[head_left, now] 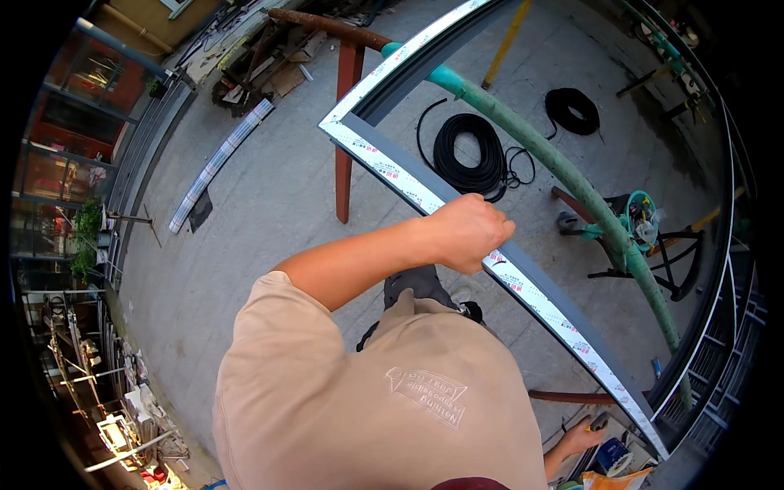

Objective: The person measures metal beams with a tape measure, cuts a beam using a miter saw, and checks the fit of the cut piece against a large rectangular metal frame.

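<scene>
A large grey metal window frame point(555, 320), covered with printed white protective film, slants across the view from upper left to lower right. My left hand point(469, 234) is closed over its near bar, with the fingers curled on the far side and partly hidden. Low on the right, my right hand point(581, 437) is closed around a small dark tool point(600, 422) with a yellow part; its kind is too small to tell. Beside that hand are a blue-and-white container point(612, 455) and an orange packet point(618, 479).
Green pipe point(555, 151) and red-brown posts point(346, 139) make a stand under the frame. Coils of black rubber strip point(469, 155) lie on the concrete floor. A film-wrapped bundle of profiles point(220, 163) lies at left. A stool point(670, 265) and a green-rimmed basket point(643, 219) stand at right.
</scene>
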Motion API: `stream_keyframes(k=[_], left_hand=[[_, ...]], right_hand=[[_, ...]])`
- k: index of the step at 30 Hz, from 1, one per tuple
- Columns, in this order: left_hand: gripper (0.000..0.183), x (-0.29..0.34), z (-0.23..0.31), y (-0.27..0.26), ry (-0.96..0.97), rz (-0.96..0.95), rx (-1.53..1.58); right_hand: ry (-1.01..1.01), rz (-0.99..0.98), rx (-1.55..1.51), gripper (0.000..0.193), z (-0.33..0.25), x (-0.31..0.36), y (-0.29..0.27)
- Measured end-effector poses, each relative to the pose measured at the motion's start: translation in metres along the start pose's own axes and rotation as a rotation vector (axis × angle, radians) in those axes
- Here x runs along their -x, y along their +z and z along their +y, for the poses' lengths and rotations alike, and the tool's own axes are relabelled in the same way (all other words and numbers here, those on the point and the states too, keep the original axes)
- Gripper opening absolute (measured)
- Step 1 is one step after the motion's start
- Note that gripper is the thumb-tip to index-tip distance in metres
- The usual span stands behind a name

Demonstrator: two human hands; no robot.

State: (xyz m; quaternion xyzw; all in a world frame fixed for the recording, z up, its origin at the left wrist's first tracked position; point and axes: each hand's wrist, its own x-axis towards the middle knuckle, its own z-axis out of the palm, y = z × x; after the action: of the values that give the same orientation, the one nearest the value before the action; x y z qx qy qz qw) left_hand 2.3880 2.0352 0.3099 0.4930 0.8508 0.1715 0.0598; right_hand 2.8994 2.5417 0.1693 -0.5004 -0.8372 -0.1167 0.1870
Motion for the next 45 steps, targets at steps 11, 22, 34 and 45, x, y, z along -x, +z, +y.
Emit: stream_keyframes(k=[11, 22, 34, 45], left_hand=[[0.031, 0.064, -0.079, -0.039, 0.043, 0.176, -0.037], [0.022, 0.095, -0.143, -0.055, 0.016, 0.157, 0.017], [0.028, 0.091, -0.143, -0.061, 0.043, 0.121, 0.102], [0.045, 0.084, -0.129, -0.071, 0.128, 0.112, -0.043]], right_hand=[[0.048, -0.928, -0.104, 0.053, -0.077, 0.188, 0.037], [-0.094, -0.977, -0.375, 0.049, -0.270, 0.211, -0.021], [-0.011, -1.160, -0.286, 0.072, -0.358, 0.216, -0.081], [0.346, -1.480, -0.503, 0.099, -0.280, 0.281, -0.027]])
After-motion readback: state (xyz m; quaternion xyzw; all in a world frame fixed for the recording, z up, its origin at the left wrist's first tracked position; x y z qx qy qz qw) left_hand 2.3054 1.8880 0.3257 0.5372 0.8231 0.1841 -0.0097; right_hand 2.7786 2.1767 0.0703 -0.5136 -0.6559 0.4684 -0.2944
